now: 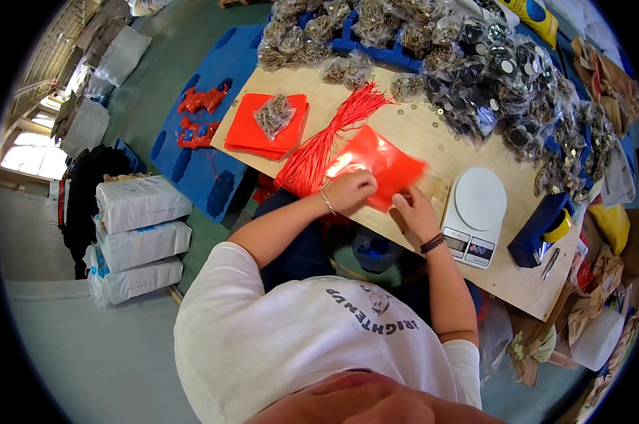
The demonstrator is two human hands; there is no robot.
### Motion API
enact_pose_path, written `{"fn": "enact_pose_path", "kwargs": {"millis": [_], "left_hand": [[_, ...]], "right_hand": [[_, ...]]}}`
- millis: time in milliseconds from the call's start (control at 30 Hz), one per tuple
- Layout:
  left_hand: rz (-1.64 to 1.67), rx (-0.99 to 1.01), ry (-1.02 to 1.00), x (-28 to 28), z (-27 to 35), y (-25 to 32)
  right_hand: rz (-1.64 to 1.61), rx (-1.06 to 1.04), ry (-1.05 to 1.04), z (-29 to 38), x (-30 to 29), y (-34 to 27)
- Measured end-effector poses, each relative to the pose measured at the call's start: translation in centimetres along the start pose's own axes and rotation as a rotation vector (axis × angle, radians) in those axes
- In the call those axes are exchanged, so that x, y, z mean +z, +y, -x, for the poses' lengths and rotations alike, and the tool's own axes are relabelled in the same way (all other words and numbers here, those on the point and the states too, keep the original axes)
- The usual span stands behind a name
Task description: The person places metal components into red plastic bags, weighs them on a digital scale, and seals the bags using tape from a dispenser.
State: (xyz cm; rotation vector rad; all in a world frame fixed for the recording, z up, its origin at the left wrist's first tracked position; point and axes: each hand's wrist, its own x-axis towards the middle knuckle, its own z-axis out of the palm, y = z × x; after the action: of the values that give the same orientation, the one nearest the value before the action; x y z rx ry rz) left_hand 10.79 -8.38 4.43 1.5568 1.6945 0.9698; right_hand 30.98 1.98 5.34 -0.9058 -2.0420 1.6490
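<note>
A glossy red plastic bag [384,159] lies over the near edge of the wooden tabletop, its right corner blurred. My left hand [352,190] grips its near left part with curled fingers. At the near right corner, my right hand [416,212] pinches it between thumb and fingers. A bundle of red plastic strips [319,151] stretches along the left side of this bag. Farther left is a stack of flat red bags [240,127], topped by a clear bag of metal screws [275,115]. To the right of my right hand stands a white digital scale [480,199].
Many clear bags of hardware [473,74] are heaped along the table's far side. A blue tape dispenser [536,233] and a pen [551,264] lie at right. Tied red packages [200,100] rest on a blue pallet [218,58]. White wrapped bales [142,238] stand at left.
</note>
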Motion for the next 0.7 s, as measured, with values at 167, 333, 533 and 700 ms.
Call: {"fn": "enact_pose_path", "kwargs": {"millis": [167, 333, 533, 700], "left_hand": [[0.000, 0.043, -0.166, 1.6, -2.2, 1.9], [-0.065, 0.082, 0.188, -4.4, -9.5, -2.9], [-0.402, -0.418, 0.818, -16.3, -19.0, -13.1], [-0.091, -0.311, 0.664, -16.7, -23.2, -16.8]], "right_hand": [[0.115, 0.084, 0.163, -0.4, 0.2, 0.4], [0.127, 0.075, 0.186, -0.9, 0.4, 1.3], [0.298, 0.168, 0.087, -1.1, -0.1, 0.9], [0.274, 0.171, 0.054, -1.1, 0.0, -0.1]]}}
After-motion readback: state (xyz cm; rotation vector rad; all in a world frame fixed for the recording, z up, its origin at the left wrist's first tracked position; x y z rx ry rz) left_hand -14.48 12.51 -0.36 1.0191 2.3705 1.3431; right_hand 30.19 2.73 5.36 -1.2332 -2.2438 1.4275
